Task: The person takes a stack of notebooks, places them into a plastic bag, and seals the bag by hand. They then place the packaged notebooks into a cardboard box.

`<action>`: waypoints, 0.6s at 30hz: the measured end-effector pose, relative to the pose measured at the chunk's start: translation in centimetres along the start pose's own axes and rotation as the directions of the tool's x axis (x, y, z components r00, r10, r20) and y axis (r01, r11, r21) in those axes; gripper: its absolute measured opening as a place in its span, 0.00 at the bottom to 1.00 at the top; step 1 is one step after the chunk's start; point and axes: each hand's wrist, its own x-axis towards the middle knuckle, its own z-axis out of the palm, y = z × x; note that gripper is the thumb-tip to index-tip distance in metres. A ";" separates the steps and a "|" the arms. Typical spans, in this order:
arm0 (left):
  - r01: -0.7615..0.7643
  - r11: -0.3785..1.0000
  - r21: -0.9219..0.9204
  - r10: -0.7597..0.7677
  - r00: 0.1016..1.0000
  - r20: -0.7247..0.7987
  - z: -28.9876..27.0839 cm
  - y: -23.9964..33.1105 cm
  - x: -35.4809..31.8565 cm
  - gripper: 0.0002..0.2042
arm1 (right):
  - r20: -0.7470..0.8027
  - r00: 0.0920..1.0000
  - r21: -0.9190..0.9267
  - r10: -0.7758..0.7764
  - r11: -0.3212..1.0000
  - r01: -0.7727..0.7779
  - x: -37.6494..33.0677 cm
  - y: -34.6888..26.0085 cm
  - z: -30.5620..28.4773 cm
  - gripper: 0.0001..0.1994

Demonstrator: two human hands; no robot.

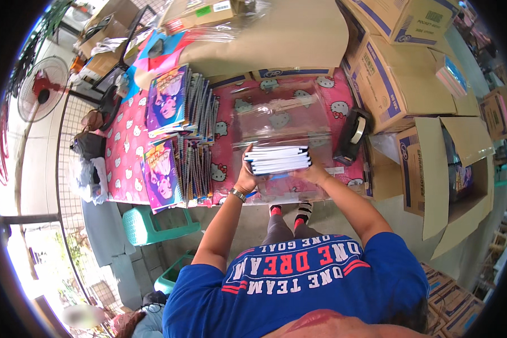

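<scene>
A stack of notebooks [279, 160] is held between my two hands, its white page edges turned up and dark cover edges showing at the right. My left hand [246, 176], with a watch at the wrist, is closed on the stack's left side. At the right side, my right hand [316, 172] grips it too, its fingers partly hidden. Beneath and beyond the stack, clear plastic wrap [281, 115] lies on the pink patterned table cover [124, 152]. To the left stand two piles of spiral notebooks with colourful covers, a far pile [169, 101] and a near pile [162, 174].
A black tape dispenser [352, 137] stands right of the plastic. Large cartons [400, 84] crowd the right, with an open carton [434, 174] nearer me. Brown cardboard [265, 42] covers the table's far side. A green stool [152, 225] is below the front edge; a fan [43, 90] stands left.
</scene>
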 end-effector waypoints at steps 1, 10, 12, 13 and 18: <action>0.030 0.999 -0.035 -0.030 1.000 0.009 -0.3 -0.9 0.8 0.49 | 0.010 1.000 0.001 0.030 1.000 -0.030 0.0 0.1 0.5 0.46; 0.003 0.978 0.210 -0.040 0.984 0.174 -2.4 -4.7 2.3 0.28 | -0.096 0.990 -0.085 -0.107 0.991 0.099 1.4 -1.2 0.6 0.43; -0.203 0.844 0.496 0.077 0.962 0.263 -2.1 -5.4 2.4 0.21 | -0.119 0.974 -0.162 -0.190 0.972 0.170 1.9 -0.3 1.1 0.44; -0.182 0.841 0.509 0.043 0.961 0.272 -2.2 -5.7 2.5 0.19 | -0.090 0.974 -0.208 -0.209 0.960 0.186 1.9 0.2 1.0 0.44; -0.031 0.893 0.449 -0.110 0.952 0.286 -1.7 -5.3 2.5 0.18 | 0.121 0.989 -0.315 -0.084 0.942 0.119 0.7 -0.4 -2.0 0.50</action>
